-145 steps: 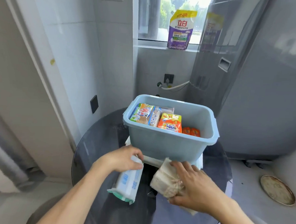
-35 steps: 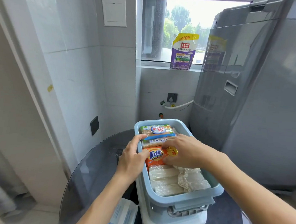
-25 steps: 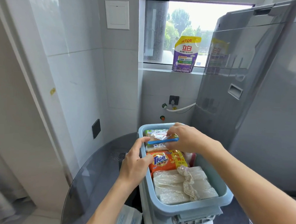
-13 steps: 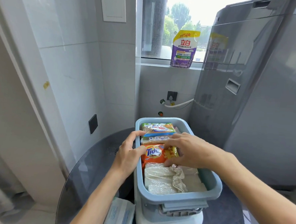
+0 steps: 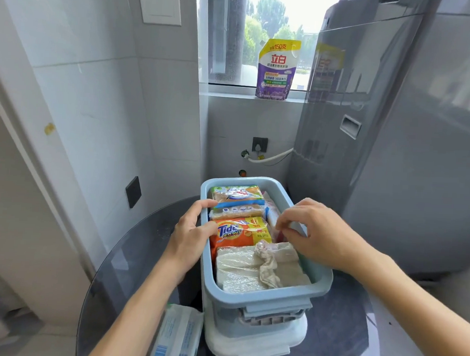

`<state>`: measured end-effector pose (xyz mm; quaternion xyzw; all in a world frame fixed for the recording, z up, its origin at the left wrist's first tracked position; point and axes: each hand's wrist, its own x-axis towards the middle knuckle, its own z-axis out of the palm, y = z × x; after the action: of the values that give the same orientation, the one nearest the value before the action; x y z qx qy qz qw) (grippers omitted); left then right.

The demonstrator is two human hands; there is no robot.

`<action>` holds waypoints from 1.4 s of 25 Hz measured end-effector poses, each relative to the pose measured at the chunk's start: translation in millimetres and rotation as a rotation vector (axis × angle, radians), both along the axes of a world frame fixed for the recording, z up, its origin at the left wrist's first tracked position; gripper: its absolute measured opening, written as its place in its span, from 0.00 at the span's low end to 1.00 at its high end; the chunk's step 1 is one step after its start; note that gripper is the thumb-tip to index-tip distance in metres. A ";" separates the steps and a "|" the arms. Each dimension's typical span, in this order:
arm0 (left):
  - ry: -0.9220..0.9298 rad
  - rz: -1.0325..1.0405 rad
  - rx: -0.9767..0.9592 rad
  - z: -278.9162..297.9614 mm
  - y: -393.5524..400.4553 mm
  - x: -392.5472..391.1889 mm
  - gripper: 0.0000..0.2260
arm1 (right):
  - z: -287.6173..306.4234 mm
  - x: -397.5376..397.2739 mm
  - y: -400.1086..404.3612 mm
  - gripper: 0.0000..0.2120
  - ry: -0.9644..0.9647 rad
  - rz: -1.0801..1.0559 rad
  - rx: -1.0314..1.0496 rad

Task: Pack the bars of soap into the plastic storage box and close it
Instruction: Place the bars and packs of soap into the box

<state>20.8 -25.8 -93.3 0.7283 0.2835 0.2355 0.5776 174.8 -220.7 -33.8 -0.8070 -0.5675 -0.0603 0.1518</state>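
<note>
A light blue plastic storage box [image 5: 262, 301] stands open on its white lid [image 5: 258, 342]. Inside lie a green-orange soap pack [image 5: 237, 194], a blue-banded soap pack [image 5: 239, 210], an orange Tide bar [image 5: 239, 232] and clear-wrapped beige soap bars [image 5: 251, 268]. My left hand [image 5: 191, 235] grips the box's left rim, thumb on the Tide bar. My right hand [image 5: 315, 233] is over the box's right side, fingers curled on a pack [image 5: 271, 216] along that wall. A white-blue soap pack [image 5: 178, 335] lies on the table left of the box.
The box sits on a round dark glass table [image 5: 132, 254]. A grey washing machine [image 5: 394, 131] stands close on the right. A purple detergent pouch [image 5: 276, 68] is on the window sill. Tiled walls close in on the left and behind.
My right hand moved from the middle packs to the box's right side. My left hand stays on the left rim. Earlier, the beige bars went from the table into the box.
</note>
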 end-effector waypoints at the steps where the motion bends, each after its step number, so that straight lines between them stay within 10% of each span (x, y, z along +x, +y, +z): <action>1: -0.004 0.001 -0.003 0.3 0.1 0.5 0.19 | 6.4 -4.2 -9.0 0.07 -0.104 -0.014 -0.062; 7: -0.038 0.003 -0.032 -1.9 -3.7 0.1 0.19 | 19.8 -54.2 -9.4 0.19 -0.203 -0.174 -0.485; 12: -0.049 -0.004 -0.067 -3.3 -2.4 1.2 0.19 | 34.7 -52.4 3.6 0.19 0.230 -0.278 -0.683; 15: -0.060 0.003 -0.077 -5.1 -3.4 1.8 0.19 | 29.1 -56.3 9.7 0.18 0.153 -0.273 -0.801; 24: -0.111 0.033 -0.105 -12.5 -7.2 0.3 0.19 | 21.8 -48.2 6.0 0.09 0.878 -0.666 -0.319; 35: -0.158 -0.127 -0.216 -3.1 30.8 0.7 0.19 | 30.5 -86.2 0.1 0.01 0.757 -0.379 -0.384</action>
<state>21.5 5.0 -96.4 0.6577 0.2142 0.2230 0.6868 88.6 -220.6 -3.3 -0.8751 -0.3157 0.3181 0.1826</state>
